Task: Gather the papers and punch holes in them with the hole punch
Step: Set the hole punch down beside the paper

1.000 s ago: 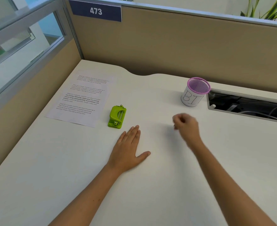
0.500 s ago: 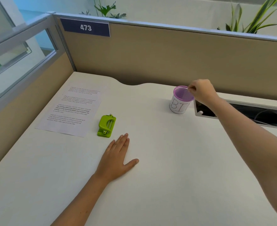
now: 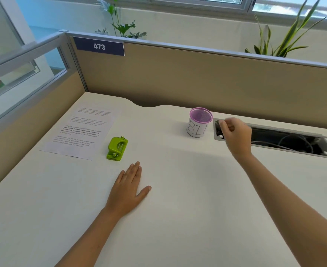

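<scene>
- Right hand (image 3: 235, 134) hovers loosely curled beside the bin (image 3: 198, 122); whether its grip holds anything, I cannot tell.
- Left hand (image 3: 129, 186) lies flat and empty on the desk (image 3: 178, 218), probably bracing.
- Hole punch (image 3: 117, 148) sits just beside the papers (image 3: 82, 131), ready nearby.

A white desk (image 3: 178, 218) sits in a tan cubicle partition (image 3: 197, 79) (sign (image 3: 99, 46) reads 473); leafy plants (image 3: 282, 39) and bright windows (image 3: 197, 0) lie behind.
</scene>
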Available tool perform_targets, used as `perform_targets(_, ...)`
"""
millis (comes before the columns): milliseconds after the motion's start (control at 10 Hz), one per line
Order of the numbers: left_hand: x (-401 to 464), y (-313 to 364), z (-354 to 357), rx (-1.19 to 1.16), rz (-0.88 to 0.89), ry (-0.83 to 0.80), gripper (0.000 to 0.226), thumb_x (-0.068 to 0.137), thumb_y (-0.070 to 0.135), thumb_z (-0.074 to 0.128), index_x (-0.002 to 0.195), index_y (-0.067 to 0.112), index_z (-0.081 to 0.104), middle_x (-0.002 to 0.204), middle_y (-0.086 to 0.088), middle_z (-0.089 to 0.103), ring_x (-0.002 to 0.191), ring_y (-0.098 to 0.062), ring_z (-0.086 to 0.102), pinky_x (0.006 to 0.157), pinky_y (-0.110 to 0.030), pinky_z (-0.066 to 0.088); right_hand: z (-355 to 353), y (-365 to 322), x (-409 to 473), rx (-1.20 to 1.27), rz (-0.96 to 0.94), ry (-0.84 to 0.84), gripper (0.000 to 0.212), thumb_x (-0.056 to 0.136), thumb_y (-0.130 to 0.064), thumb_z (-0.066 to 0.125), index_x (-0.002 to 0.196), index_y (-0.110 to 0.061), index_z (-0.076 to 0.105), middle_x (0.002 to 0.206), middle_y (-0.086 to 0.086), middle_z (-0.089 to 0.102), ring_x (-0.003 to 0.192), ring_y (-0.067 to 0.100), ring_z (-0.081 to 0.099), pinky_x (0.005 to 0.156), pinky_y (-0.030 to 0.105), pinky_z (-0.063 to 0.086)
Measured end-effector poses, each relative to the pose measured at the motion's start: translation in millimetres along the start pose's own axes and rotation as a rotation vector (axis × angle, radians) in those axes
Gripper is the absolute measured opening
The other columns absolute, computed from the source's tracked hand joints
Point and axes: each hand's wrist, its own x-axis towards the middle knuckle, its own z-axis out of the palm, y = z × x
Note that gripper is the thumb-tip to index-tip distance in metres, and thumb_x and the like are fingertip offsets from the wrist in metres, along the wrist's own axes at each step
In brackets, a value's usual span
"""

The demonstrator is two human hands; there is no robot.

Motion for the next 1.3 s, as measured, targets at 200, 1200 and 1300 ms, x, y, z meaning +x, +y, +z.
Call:
perform_targets(200, -24.5, 24.8, 0.7, 0.012, -0.003, -0.005, 0.094, 0.083, 0.067, -0.010, 0.149, 0.010, 0.026, 0.159, -0.005, 0.015, 0.147, -0.022, 0.016, 0.117, -0.038, 0.010, -24.7, 47.9, -116.2, -0.154, 0.090, -0.246, 0.015, 0.090, -0.012, 0.061, 0.100, -0.004, 0.068, 0.104, 0.012, 0.070, 0.094, 0.029, 0.064, 0.083, 0.034, 0.045)
perform_targets(1200, -62.3, 61.0, 13.0, -0.004, 0.023, -0.069, 0.066, 0.099, 0.047, 0.024, 0.151, 0.010, 0.006, 0.161, -0.004, 0.000, 0.148, -0.017, -0.003, 0.118, -0.040, -0.005, -72.7, 60.2, -260.8, -0.513, 0.243, -0.625, 0.069, 0.098, -0.051, 0.018, 0.151, -0.012, -0.004, 0.161, 0.000, -0.008, 0.148, 0.017, -0.010, 0.120, 0.038, -0.002)
perform_targets(1300, -55.8, 59.6, 6.8, 0.002, 0.031, -0.047, 0.067, 0.099, 0.049, 0.019, 0.151, 0.010, 0.001, 0.160, -0.004, -0.008, 0.148, -0.018, -0.007, 0.118, -0.039, -0.007, -74.4, 54.7, -254.0, -0.488, 0.210, -0.542, 0.071, 0.098, -0.050, 0.022, 0.150, -0.012, -0.007, 0.160, 0.000, -0.011, 0.147, 0.017, -0.012, 0.120, 0.039, 0.000)
